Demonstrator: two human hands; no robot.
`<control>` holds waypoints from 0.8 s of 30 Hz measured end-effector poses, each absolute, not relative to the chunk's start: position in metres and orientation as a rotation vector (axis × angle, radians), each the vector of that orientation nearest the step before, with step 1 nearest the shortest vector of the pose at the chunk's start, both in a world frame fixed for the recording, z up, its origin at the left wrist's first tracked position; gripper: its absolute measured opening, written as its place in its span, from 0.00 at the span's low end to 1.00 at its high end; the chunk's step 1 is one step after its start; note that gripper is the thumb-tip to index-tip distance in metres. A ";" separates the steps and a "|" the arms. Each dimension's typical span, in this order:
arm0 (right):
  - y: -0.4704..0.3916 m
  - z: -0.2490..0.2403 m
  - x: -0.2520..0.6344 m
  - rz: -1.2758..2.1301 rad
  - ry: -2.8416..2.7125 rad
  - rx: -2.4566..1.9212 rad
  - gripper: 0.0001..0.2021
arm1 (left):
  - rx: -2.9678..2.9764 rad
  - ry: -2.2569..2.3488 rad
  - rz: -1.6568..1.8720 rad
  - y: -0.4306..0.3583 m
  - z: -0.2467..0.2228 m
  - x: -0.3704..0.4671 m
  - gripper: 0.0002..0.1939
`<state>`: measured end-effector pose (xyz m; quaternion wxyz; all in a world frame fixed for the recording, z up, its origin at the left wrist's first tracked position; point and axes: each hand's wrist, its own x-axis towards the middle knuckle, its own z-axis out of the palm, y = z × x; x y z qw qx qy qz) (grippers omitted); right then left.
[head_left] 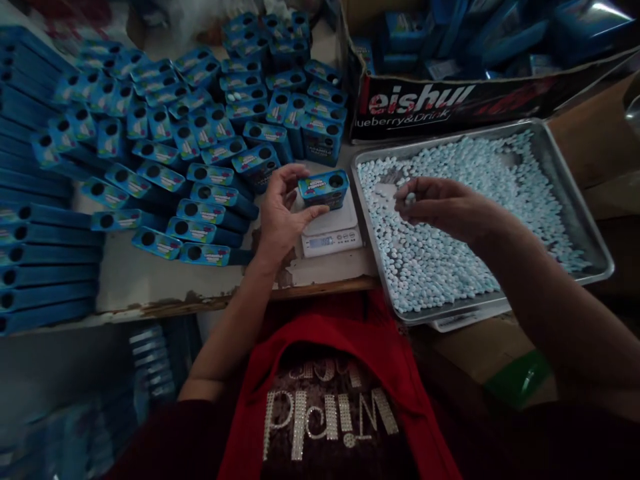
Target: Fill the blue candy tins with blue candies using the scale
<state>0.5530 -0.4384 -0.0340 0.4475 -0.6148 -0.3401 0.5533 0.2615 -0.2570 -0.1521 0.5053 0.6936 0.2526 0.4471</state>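
Red apron [320, 333] nearest camera. My left grip [280, 213] holds the blue box [325, 193] by one end on the white scale [331, 244]; I judge it light, thin-walled: hold the sides gently. Right grip [445, 205] pinches a pale candy [411, 199] above the metal tray [581, 200]: likely hard, slick.

One head-worn view, forward and steeply down!
We're right above the wearer's chest, red apron [310, 328] at bottom middle, left hand [280, 217] and right hand [445, 205] close at mid-frame, the surface [120, 270] spreading leftward, and there's the printed carton [470, 103] beyond, upper right.
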 end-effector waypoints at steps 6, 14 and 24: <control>-0.396 -0.006 0.537 1.408 -1.042 -1.526 0.19 | 1.691 0.762 1.108 -0.248 -0.132 0.226 0.35; -0.355 0.022 0.518 1.320 -1.205 -1.612 0.13 | 1.789 0.707 1.284 -0.256 -0.092 0.219 0.27; -0.342 0.019 0.515 1.333 -1.177 -1.676 0.12 | 1.850 0.778 1.062 -0.256 -0.095 0.212 0.38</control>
